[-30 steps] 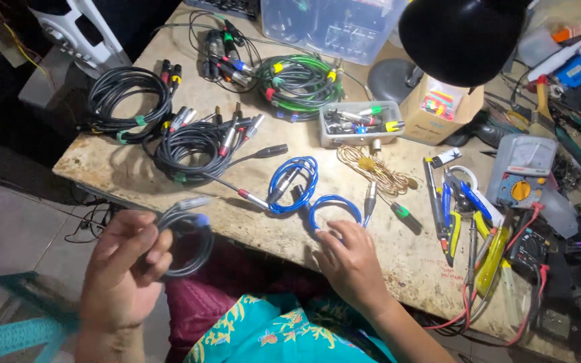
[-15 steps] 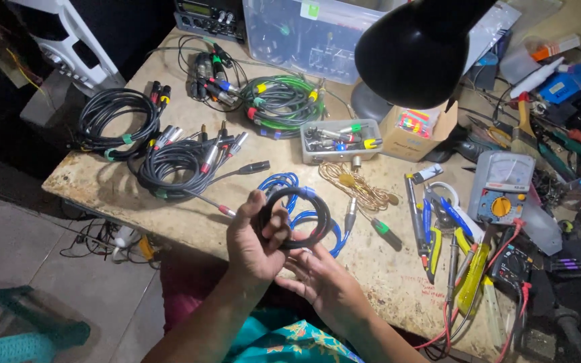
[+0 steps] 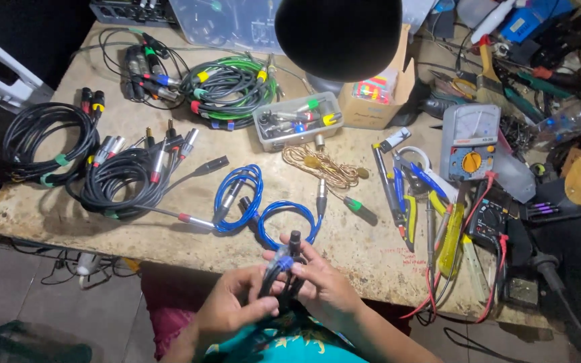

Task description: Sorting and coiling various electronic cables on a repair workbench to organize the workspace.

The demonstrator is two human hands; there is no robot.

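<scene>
Cable plug (image 3: pixel 289 247) sits between both hands at the near edge of the table (image 3: pixel 48 208), just in front of the person's lap. Left hand (image 3: pixel 233 306) comes up from below and to the left, thumb and fingers pinched round the lower part of the plug and the dark cable (image 3: pixel 272 281) under it. Right hand (image 3: pixel 321 282) closes in from the right, fingers curled and pressed against the upper body of the same plug, fingertips touching it near the blue band. Both hands are on it, so neither is the nearer; the left grips lower, the right higher.

Its long axis runs nearly upright in the picture, leaning a little to the right, so the black tip points away from the person, towards the middle of the table. The cable trails down towards the lap, and its far end is hidden behind the hands.

Just beyond the tip lies a blue cable (image 3: pixel 240 195), coiled in two loops, with its own plugs inside the loops. To the left are black coils (image 3: pixel 119 181); behind, a clear box (image 3: pixel 296 119) of plugs. To the right lie a gold wire (image 3: pixel 321 165), screwdrivers (image 3: pixel 408 202) and a meter (image 3: pixel 469 141). A black lamp shade (image 3: pixel 337 33) hangs over the far side.
</scene>
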